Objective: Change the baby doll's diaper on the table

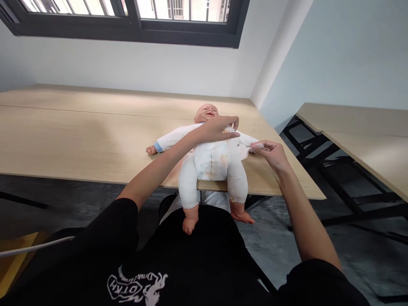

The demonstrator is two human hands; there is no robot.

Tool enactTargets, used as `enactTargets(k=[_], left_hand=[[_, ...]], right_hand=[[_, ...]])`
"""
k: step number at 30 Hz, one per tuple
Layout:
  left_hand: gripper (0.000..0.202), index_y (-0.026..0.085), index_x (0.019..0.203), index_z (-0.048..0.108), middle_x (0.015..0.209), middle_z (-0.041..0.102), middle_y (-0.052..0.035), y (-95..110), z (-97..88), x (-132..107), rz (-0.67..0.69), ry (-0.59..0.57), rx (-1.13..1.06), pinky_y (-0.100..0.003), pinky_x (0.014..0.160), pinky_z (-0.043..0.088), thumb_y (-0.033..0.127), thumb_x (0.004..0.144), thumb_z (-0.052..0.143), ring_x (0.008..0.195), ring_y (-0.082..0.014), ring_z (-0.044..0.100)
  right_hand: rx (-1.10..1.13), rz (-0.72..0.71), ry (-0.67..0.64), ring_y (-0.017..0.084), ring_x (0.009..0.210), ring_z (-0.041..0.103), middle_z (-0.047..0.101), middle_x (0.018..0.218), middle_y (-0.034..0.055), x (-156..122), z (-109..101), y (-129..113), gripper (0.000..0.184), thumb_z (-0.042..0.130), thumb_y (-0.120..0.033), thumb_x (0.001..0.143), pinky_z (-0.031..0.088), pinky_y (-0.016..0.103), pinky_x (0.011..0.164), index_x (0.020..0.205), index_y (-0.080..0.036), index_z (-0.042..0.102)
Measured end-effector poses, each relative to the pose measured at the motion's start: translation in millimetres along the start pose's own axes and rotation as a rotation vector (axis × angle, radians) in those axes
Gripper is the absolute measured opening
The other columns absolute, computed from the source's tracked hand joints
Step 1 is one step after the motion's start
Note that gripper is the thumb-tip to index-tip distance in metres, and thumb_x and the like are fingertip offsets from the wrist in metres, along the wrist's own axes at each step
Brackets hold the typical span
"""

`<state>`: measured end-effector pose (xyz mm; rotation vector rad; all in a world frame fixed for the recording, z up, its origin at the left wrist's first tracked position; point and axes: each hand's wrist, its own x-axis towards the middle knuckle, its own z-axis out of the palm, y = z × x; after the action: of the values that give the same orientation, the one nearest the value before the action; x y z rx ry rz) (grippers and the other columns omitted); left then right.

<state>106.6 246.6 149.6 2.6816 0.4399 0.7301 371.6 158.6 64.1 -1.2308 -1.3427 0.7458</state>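
Observation:
A baby doll [212,159] lies on its back on the table, its lower legs hanging over the front edge. It has on a white top with a blue cuff [158,146], and its cloth body is stained. My left hand [219,127] rests across the doll's chest, thumb apart from the bent fingers, with a bit of white fabric showing between them. At the doll's side, my right hand [273,154] pinches a white cloth flap [255,147] of the top between thumb and fingers. The doll's hand on that side is hidden.
The wooden table [79,140] runs along the wall under a dark-framed window [191,34]. A second table [366,127] with black folding legs stands to the right, across a gap. A white cable [35,248] passes at lower left near a yellow surface [19,263].

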Motion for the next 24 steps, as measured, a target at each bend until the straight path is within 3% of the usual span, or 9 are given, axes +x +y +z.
enactTargets(k=[4, 8, 14, 16, 18, 21, 24], left_hand=[[0.024, 0.017, 0.092, 0.055, 0.093, 0.063, -0.0064, -12.4, 17.8, 6.2, 0.002, -0.089, 0.1, -0.029, 0.072, 0.034, 0.039, 0.101, 0.049, 0.082, -0.0195, 0.056], [0.027, 0.016, 0.096, 0.06, 0.099, 0.064, -0.0084, -17.9, 30.6, 5.7, -0.056, -0.084, 0.291, -0.031, 0.066, 0.03, 0.041, 0.101, 0.05, 0.078, -0.0201, 0.057], [0.023, 0.013, 0.101, 0.062, 0.11, 0.065, -0.0162, -31.9, 38.0, 7.7, -0.115, 0.029, 0.487, -0.041, 0.09, 0.036, 0.033, 0.089, 0.066, 0.115, -0.0366, 0.054], [0.021, 0.014, 0.098, 0.061, 0.11, 0.064, -0.0163, -43.5, 41.8, 7.7, -0.154, 0.03, 0.394, -0.042, 0.089, 0.038, 0.03, 0.086, 0.066, 0.115, -0.0367, 0.054], [0.016, 0.016, 0.089, 0.058, 0.102, 0.064, -0.0132, -55.8, 44.8, 6.8, -0.13, 0.043, 0.18, -0.04, 0.085, 0.041, 0.028, 0.082, 0.066, 0.104, -0.0321, 0.058], [0.017, 0.018, 0.08, 0.054, 0.086, 0.063, -0.007, -70.8, 47.4, 5.0, -0.04, 0.144, -0.19, -0.035, 0.077, 0.045, 0.027, 0.075, 0.068, 0.086, -0.0243, 0.059], [0.016, 0.018, 0.084, 0.056, 0.082, 0.063, -0.0049, -79.2, 49.2, 5.6, -0.039, 0.241, -0.358, -0.032, 0.072, 0.047, 0.025, 0.076, 0.067, 0.077, -0.0199, 0.059]], right_hand=[[0.065, -0.042, 0.028, 0.024, 0.083, 0.067, 0.073, 0.085, 0.0072, 2.0, -1.0, 0.2, 0.054, 0.089, -0.066, 0.063, 0.056, 0.043, 0.09, 0.088, -0.02, 0.076], [0.037, -0.16, -0.042, 0.022, 0.081, 0.064, 0.069, 0.084, 0.0066, 4.7, 8.5, -22.6, 0.051, 0.083, -0.07, 0.071, 0.055, 0.039, 0.083, 0.087, -0.022, 0.074], [-0.121, -0.335, -0.464, 0.024, 0.089, 0.064, 0.07, 0.093, 0.0088, 23.6, 52.3, -80.6, 0.041, 0.075, -0.063, 0.083, 0.052, 0.037, 0.081, 0.085, -0.022, 0.076], [-0.149, -0.341, -0.582, 0.024, 0.091, 0.065, 0.072, 0.094, 0.009, 30.8, 70.5, -88.9, 0.039, 0.074, -0.061, 0.084, 0.053, 0.036, 0.081, 0.086, -0.022, 0.076], [-0.174, -0.338, -0.619, 0.024, 0.092, 0.065, 0.073, 0.094, 0.0086, 35.9, 85.7, -89.4, 0.036, 0.073, -0.057, 0.086, 0.053, 0.036, 0.081, 0.086, -0.021, 0.077], [-0.212, -0.322, -0.565, 0.023, 0.09, 0.065, 0.074, 0.094, 0.0076, 37.8, 99.2, -82.8, 0.03, 0.07, -0.049, 0.086, 0.051, 0.035, 0.08, 0.087, -0.02, 0.078], [-0.237, -0.301, -0.529, 0.022, 0.087, 0.063, 0.074, 0.095, 0.0071, 34.7, 104.4, -76.4, 0.026, 0.069, -0.042, 0.083, 0.05, 0.034, 0.078, 0.09, -0.019, 0.078]])
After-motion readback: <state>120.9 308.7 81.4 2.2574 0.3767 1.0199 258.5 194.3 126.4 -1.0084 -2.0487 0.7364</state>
